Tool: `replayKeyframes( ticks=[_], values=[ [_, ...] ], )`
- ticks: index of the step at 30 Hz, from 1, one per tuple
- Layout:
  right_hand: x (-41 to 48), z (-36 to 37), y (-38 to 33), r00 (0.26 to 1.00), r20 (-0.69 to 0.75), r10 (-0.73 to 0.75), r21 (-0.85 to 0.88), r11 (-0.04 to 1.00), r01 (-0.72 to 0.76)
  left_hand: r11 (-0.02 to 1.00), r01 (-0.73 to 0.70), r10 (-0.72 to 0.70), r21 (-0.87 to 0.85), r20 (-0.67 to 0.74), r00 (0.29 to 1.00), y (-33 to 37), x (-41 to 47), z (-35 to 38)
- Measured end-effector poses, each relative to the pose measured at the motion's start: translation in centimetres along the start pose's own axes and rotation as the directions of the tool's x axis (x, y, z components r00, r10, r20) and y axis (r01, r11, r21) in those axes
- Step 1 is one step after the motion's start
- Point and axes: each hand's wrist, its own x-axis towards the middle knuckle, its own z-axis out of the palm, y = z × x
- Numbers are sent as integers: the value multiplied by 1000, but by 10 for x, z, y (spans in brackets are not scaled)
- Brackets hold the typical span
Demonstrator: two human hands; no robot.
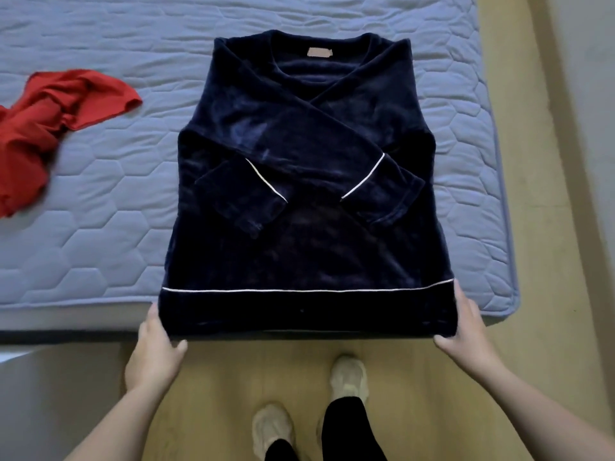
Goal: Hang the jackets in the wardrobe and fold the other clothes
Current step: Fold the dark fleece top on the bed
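Bed [100,247]: carries all.
Navy top [299,194]: near edge, sleeves crossed, collar far, long axis running away from the person.
Red garment [40,128]: left, crumpled.
Left hand [156,341], right hand [466,327]: each grasping a hem corner, equally near.

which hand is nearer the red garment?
Left. The left hand grips the navy top's bottom-left corner, on the red garment's side; the right hand holds the opposite corner, farther off.
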Motion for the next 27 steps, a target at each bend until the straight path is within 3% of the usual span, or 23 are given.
replayKeyframes(
  ticks=[6, 11, 14, 20, 24, 27],
  values=[
    [-7, 3, -2, 964, -265, 29, 12, 1000, -26, 1000, 22, -17, 19, -213, 977, 6, 2, 3],
    [-13, 14, 6, 869, -404, 284, 135, 959, -250, 991, 85, -112, -105, -281, 953, -18, 10, 0],
    [-14, 14, 14, 834, -434, 340, 151, 940, -305, 991, 93, -115, -93, -273, 955, -32, 13, -2],
    [-8, 23, 8, 903, -303, 305, 156, 950, -269, 976, 25, -53, -214, -130, 990, -30, 34, 6],
    [-5, 15, 25, 862, -401, 309, 117, 951, -286, 994, 51, -74, -99, -240, 968, -42, 42, 4],
    [-4, 10, 27, 861, -409, 302, 153, 953, -262, 947, 43, -119, -319, -222, 968, -40, 43, 2]
  ],
)
